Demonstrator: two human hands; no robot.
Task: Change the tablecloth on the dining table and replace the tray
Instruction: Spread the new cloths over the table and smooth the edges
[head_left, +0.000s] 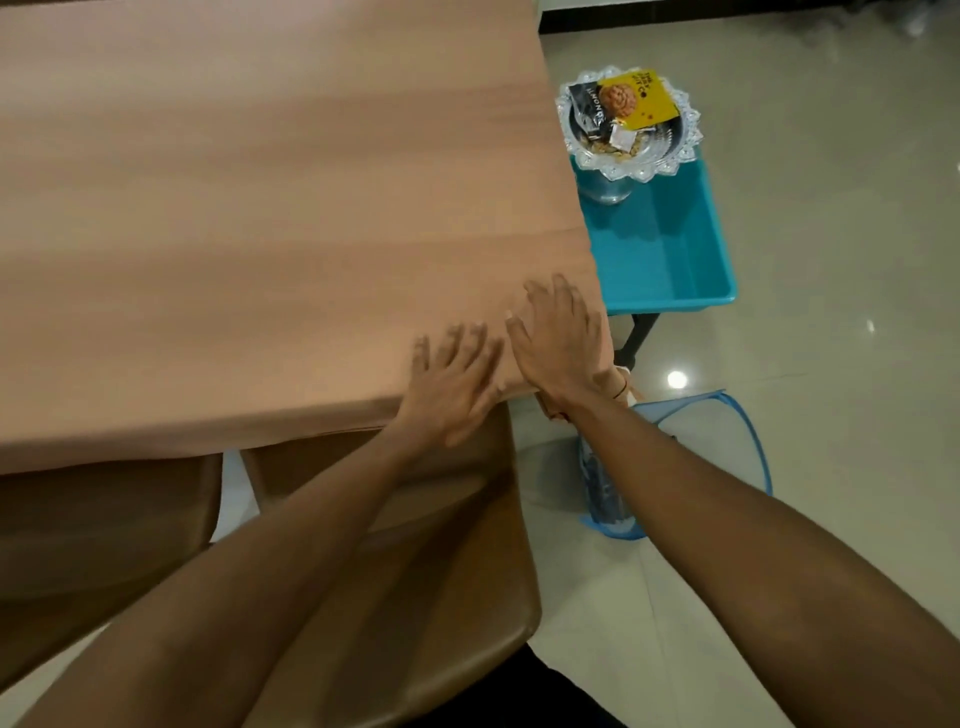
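Note:
A peach tablecloth (270, 208) covers the dining table and hangs over its near edge. My left hand (457, 379) lies flat on the cloth near the table's front right corner, fingers spread, slightly blurred. My right hand (563, 340) rests flat beside it, right at the corner, fingers apart. Neither hand holds anything. The silver tray (675, 150), with a scalloped rim and snack packets (631, 101) on it, stands off the table on the rim of a teal tub (670, 254) to the right.
Two brown chairs (415, 545) are tucked under the table's near edge. A blue-rimmed mesh basket (727, 452) stands on the tiled floor below my right forearm. The teal tub rests on a dark-legged stand (636, 338).

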